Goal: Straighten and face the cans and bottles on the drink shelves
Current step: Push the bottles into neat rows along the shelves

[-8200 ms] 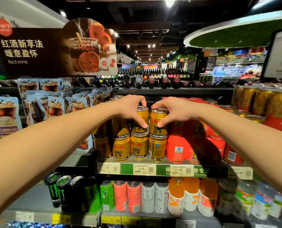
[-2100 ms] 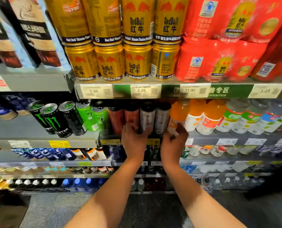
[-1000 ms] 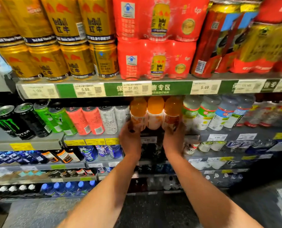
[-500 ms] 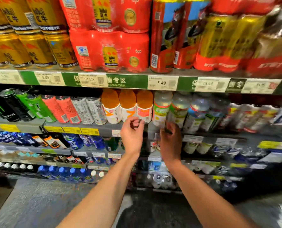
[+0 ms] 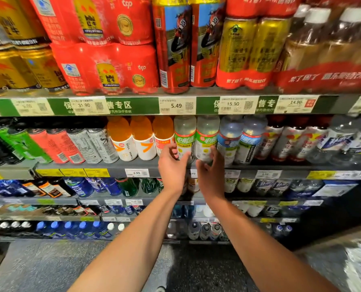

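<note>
Head view: both hands at the green-label bottles

Head camera showed the left hand [image 5: 172, 165] and right hand [image 5: 210, 175] reaching to the second shelf [image 5: 133, 166]. Both grips were open, fingers spread. The left fingers lay against the left green-label bottle [image 5: 184, 133]; the right fingers touched the base of the right green-label bottle [image 5: 207, 133]. Three orange bottles [image 5: 141, 138] stood just left, blue-label bottles [image 5: 240, 138] just right. Red multipacks [image 5: 108, 68] sat on the shelf above.

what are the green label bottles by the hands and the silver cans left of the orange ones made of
Green-label bottles: probably clear plastic, since pale liquid shows through above a glossy wrap label. Silver cans: likely aluminium, given the metal rims and pull-tab tops, with a printed satin finish.
</note>
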